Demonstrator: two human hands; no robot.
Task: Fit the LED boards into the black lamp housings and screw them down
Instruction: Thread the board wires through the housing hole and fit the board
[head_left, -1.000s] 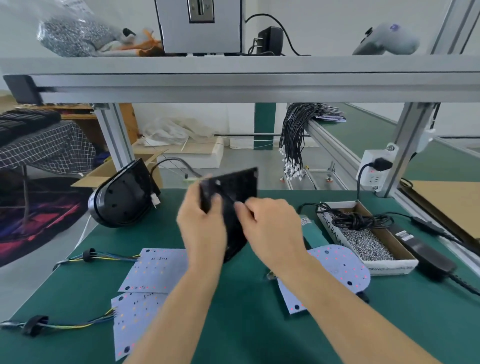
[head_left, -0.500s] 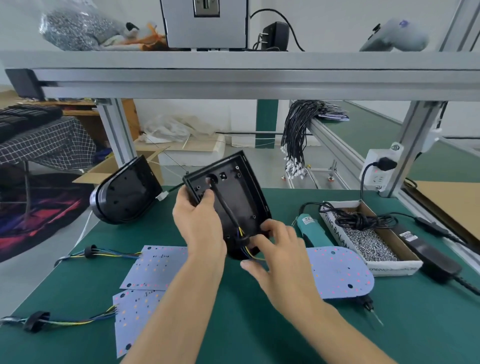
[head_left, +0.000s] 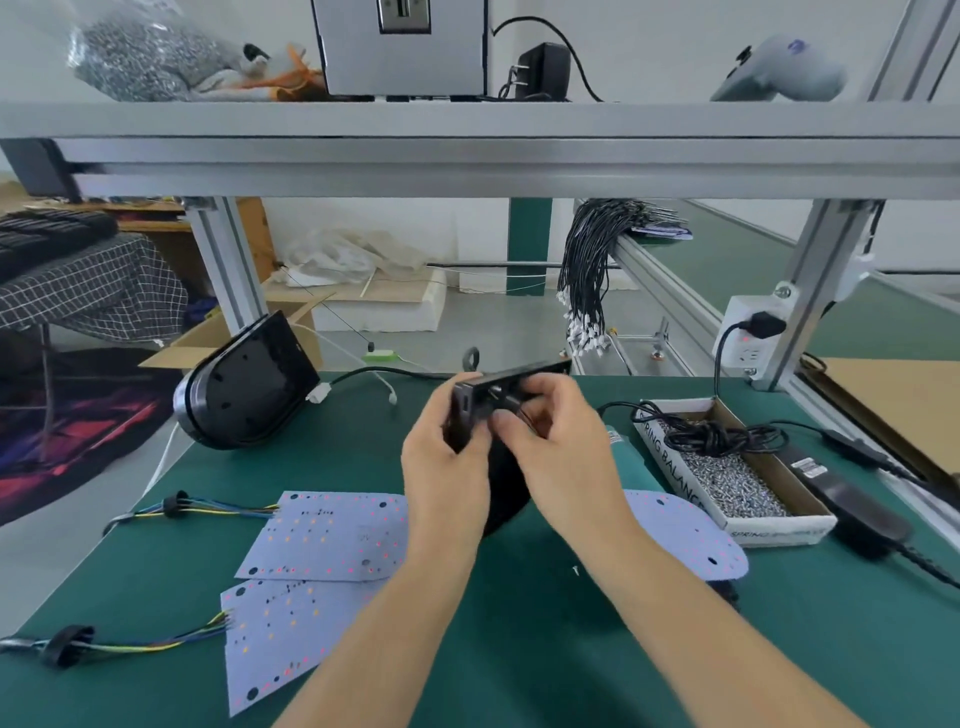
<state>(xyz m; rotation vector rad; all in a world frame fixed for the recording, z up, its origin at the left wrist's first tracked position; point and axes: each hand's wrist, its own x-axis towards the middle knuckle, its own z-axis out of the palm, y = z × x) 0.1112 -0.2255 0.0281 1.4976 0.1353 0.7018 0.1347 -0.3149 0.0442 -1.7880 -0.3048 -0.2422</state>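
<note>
My left hand (head_left: 441, 467) grips a black lamp housing (head_left: 501, 488) by its left edge and holds it above the green mat, tilted with its flat end up. My right hand (head_left: 550, 436) pinches at the housing's top end, where a dark cable sits; the fingers hide what they hold. A second black housing (head_left: 244, 384) stands on its edge at the back left. Two white LED boards (head_left: 332, 535) (head_left: 280, 634) with coloured wires lie at the front left. A third LED board (head_left: 691, 540) lies to the right of my arms.
A cardboard box of screws (head_left: 737, 478) with a coiled black cable stands at the right, a black power adapter (head_left: 852, 509) beside it. A teal screwdriver handle (head_left: 626, 457) lies behind my right hand. An aluminium frame shelf (head_left: 467, 156) spans overhead. A socket (head_left: 748, 343) hangs on the right post.
The housing has tipped from showing its open inside to nearly edge-on. My right hand rose from the housing's lower end to its top end. My left hand still holds it.
</note>
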